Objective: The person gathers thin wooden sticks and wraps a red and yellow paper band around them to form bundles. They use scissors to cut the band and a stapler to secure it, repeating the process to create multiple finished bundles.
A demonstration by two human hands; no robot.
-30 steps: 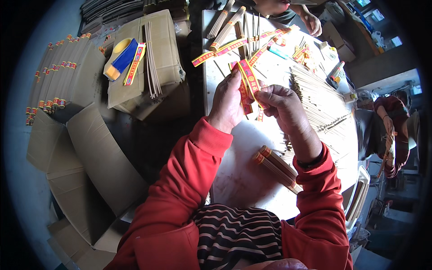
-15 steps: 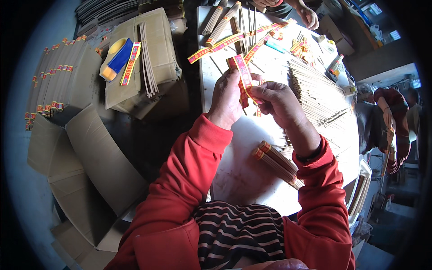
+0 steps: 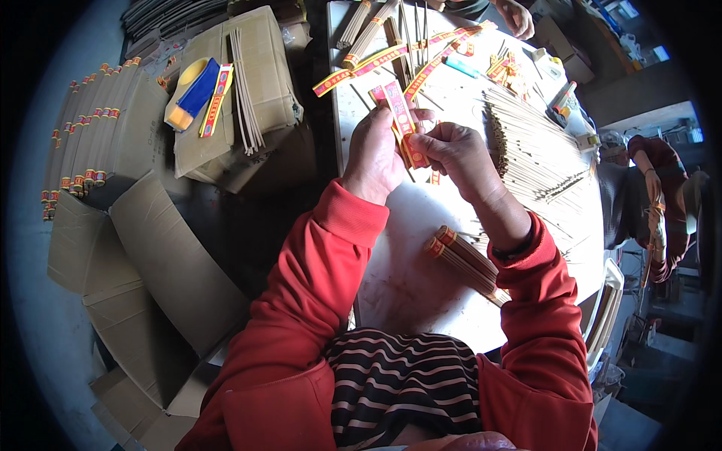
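Over the white table, a small stack of red and yellow paper label strips (image 3: 398, 105) is held upright between both hands. My left hand (image 3: 372, 159) is closed round the strips from the left side, thumb against them. From the right, my right hand (image 3: 462, 156) pinches their edge lower down between thumb and bent fingers. Just beyond, longer red and yellow paper bands (image 3: 366, 68) lie crossed over thin incense sticks. Two banded bundles of incense sticks (image 3: 468, 263) rest by my right forearm.
Many loose incense sticks (image 3: 530, 146) cover the table's right side. More bundles (image 3: 359, 34) lie at the far edge, near another person's hand (image 3: 515, 18). A carton (image 3: 267, 75) at left bears a blue and yellow tape dispenser (image 3: 194, 94). An open carton (image 3: 169, 255) stands nearer.
My right fingers have shifted slightly up and left along the strips. My left hand keeps its hold. The other person's hand at the far edge has moved a little.
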